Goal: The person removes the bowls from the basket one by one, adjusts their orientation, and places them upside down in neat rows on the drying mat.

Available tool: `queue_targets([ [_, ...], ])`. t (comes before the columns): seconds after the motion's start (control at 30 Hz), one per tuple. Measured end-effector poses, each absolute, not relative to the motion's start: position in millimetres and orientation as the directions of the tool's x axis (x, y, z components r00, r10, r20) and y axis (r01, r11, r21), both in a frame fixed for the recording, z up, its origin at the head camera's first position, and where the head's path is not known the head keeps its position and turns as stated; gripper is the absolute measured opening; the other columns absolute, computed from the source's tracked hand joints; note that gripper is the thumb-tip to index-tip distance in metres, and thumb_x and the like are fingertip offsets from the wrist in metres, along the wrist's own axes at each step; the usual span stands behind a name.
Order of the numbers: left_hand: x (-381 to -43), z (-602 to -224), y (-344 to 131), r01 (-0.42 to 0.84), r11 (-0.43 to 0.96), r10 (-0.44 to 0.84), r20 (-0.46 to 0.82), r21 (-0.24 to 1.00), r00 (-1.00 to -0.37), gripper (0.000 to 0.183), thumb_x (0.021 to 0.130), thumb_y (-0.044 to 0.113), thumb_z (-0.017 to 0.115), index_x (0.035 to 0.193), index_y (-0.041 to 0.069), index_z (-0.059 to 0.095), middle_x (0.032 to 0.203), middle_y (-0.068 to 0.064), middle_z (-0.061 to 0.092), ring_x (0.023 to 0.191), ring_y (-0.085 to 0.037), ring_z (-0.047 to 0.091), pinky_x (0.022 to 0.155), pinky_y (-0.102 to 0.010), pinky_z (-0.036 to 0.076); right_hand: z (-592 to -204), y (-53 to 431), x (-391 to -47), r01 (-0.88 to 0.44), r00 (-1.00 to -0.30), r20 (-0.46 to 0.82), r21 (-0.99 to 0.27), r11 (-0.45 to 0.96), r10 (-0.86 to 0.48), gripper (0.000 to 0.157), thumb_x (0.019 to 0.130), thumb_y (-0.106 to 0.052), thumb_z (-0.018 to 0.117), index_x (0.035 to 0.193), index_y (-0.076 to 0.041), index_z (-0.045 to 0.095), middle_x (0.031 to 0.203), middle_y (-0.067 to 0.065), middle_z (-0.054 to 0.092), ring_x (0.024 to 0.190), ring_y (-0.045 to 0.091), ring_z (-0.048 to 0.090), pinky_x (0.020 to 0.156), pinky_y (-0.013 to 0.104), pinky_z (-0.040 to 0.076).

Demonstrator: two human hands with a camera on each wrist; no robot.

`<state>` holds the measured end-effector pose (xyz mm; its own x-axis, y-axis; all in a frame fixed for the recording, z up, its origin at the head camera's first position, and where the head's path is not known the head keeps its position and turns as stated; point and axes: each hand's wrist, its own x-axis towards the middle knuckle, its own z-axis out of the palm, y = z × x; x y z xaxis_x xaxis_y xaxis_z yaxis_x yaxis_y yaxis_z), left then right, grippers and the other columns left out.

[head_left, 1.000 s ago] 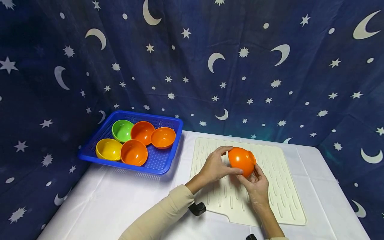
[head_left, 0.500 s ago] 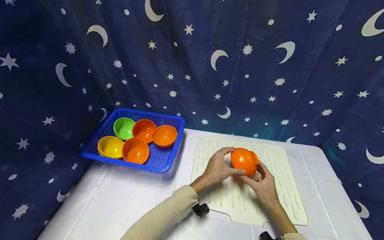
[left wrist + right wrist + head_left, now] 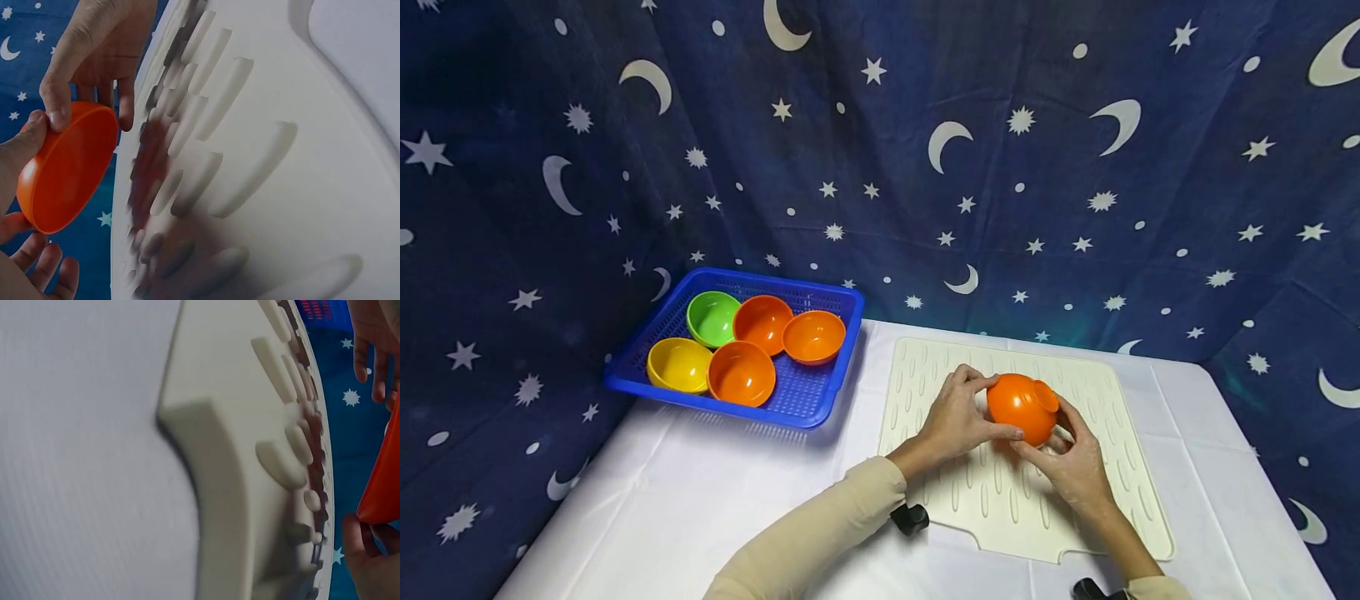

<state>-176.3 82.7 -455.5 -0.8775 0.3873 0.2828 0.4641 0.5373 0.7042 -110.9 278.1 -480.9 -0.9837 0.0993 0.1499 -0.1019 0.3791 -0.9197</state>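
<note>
An orange bowl is held tilted over the cream ridged mat, its base ring facing up and to the right in the head view. My left hand pinches its left side, thumb on the near side and fingers at the far rim. My right hand grips the other side near the base, some fingers hidden behind the bowl. The left wrist view shows the bowl's hollow inside, with fingers of both hands at its edge. Only part of the bowl appears at the right wrist view's edge.
A blue perforated basket stands at the back left, holding a yellow bowl, a green bowl and several orange ones. White cloth covers the table. A dark star-and-moon curtain hangs behind.
The bowl and both hands have shifted slightly right. My right wrist has swung outward to the right, and the bowl's base has turned a little. The basket's bowls stay in place.
</note>
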Motion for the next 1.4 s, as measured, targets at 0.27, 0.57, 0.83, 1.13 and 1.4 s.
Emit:
queue_targets([
  [0.27,-174,-457,99,0.424,0.569,0.377,0.235,0.705,-0.896,0.083,0.070,0.046,0.093,0.140,0.013,0.064,0.121,0.004,0.052,0.104,-0.009,0.053,0.082,-0.017,0.044,-483,288,-112,-0.109,-0.975,0.187,-0.879,0.464,0.124,0.094,0.081,-0.009,0.087,0.157,-0.004,0.032,0.141,0.026,0.046,0.119,0.047,0.055,0.085,0.010,0.046],
  [0.57,-171,-464,122,0.403,0.537,0.348,0.240,0.741,-0.906,0.064,0.079,0.036,0.086,0.131,0.014,0.057,0.129,0.004,0.054,0.114,-0.009,0.052,0.090,-0.023,0.046,-488,302,-119,-0.120,-0.953,0.254,-0.818,0.562,0.166,0.091,0.077,-0.007,0.089,0.151,0.001,0.037,0.134,0.027,0.051,0.119,0.037,0.052,0.090,0.004,0.037],
  [0.83,-170,-465,143,0.328,0.509,0.339,0.165,0.796,-0.926,0.067,0.082,0.031,0.078,0.143,0.015,0.053,0.141,0.006,0.053,0.122,-0.006,0.050,0.096,-0.025,0.045,-489,317,-126,-0.103,-0.934,0.286,-0.792,0.602,0.216,0.093,0.075,-0.006,0.089,0.153,0.000,0.039,0.131,0.028,0.053,0.112,0.041,0.057,0.086,0.003,0.037],
  [1.13,-177,-466,160,0.306,0.503,0.382,0.110,0.808,-0.918,0.062,0.091,0.027,0.068,0.148,0.008,0.054,0.155,-0.002,0.044,0.139,-0.013,0.042,0.110,-0.029,0.035,-485,336,-133,-0.066,-0.943,0.261,-0.755,0.653,0.207,0.098,0.077,-0.018,0.090,0.155,0.002,0.034,0.138,0.033,0.050,0.113,0.049,0.057,0.081,0.000,0.035],
  [1.4,-180,-468,174,0.301,0.633,0.383,0.050,0.713,-0.923,0.075,0.087,0.039,0.070,0.156,0.024,0.045,0.137,0.005,0.044,0.124,-0.012,0.035,0.094,-0.025,0.033,-490,349,-141,-0.067,-0.933,0.289,-0.723,0.688,0.213,0.097,0.075,-0.017,0.090,0.152,0.005,0.036,0.136,0.033,0.051,0.112,0.046,0.055,0.080,0.006,0.036],
])
